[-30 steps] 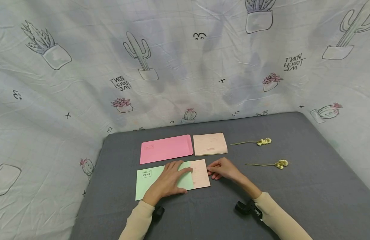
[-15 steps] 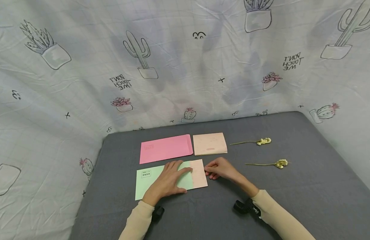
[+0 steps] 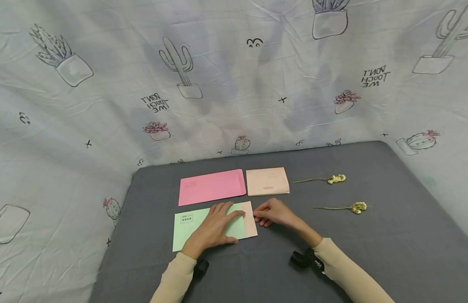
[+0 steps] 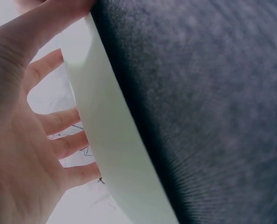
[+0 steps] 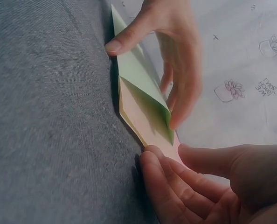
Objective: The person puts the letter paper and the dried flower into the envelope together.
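Observation:
A light green envelope (image 3: 188,233) lies on the dark grey cloth with a peach folded card (image 3: 250,222) partly inside its right end. Across the envelope spreads my left hand (image 3: 212,229), thumb at the near edge and fingertips toward the far edge. My right hand (image 3: 273,211) pinches the card's outer edge between thumb and fingers. Seen from the right wrist, the envelope's mouth gapes around the card (image 5: 145,116), whose folded layers show along one side. The card's inner part is hidden in the envelope. The left wrist view shows straight left fingers (image 4: 66,145) against the envelope.
Behind the green envelope lie a pink envelope (image 3: 211,188) and a second peach card (image 3: 268,182). Two dried yellow flower stems, the far flower (image 3: 336,179) and the near flower (image 3: 358,207), lie to the right. A cactus-print curtain (image 3: 226,84) surrounds the table's far side.
My right hand has moved left, sliding the peach card deeper into the green envelope, so a narrower strip of it shows. The left hand stays in place on the envelope.

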{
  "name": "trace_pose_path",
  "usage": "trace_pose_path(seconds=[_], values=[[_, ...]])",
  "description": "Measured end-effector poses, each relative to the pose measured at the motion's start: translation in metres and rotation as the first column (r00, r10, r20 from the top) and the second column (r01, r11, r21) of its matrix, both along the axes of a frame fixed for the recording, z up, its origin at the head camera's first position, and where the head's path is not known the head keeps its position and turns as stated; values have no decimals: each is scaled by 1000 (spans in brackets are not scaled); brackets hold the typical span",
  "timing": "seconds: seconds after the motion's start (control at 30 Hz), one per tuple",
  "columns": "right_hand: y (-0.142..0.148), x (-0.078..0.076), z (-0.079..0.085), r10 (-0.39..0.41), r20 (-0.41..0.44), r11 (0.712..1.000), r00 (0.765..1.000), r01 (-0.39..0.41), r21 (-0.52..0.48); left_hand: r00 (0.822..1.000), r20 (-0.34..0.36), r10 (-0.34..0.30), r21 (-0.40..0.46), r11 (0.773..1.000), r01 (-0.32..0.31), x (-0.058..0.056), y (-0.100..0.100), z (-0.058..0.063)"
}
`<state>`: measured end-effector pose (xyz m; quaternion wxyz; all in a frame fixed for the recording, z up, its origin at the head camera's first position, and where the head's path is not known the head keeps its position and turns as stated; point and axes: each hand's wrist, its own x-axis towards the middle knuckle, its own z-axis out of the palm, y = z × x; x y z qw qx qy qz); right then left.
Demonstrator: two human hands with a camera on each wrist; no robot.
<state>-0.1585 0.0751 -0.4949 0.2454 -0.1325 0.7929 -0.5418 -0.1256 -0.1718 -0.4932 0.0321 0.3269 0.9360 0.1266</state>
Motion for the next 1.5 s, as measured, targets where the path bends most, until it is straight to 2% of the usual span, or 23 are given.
trace_pose_path(seconds=[0.23, 0.57, 0.8, 1.5], values=[[-5, 2, 2, 58, -29, 998, 998, -59, -18, 1000, -11, -3, -19, 1000, 3, 1, 0, -1], [-14, -1, 2, 67, -9, 997, 998, -67, 43, 1000, -7, 8, -4, 1000, -8, 1, 0, -1], [-19, 1, 2, 67, 29, 998, 997, -67, -2, 1000, -23, -2, 6, 1000, 2, 1, -1, -2], [-30, 2, 0, 126, 15, 991, 992, -126, -43, 1000, -19, -11, 14, 1000, 11, 1, 0, 0]])
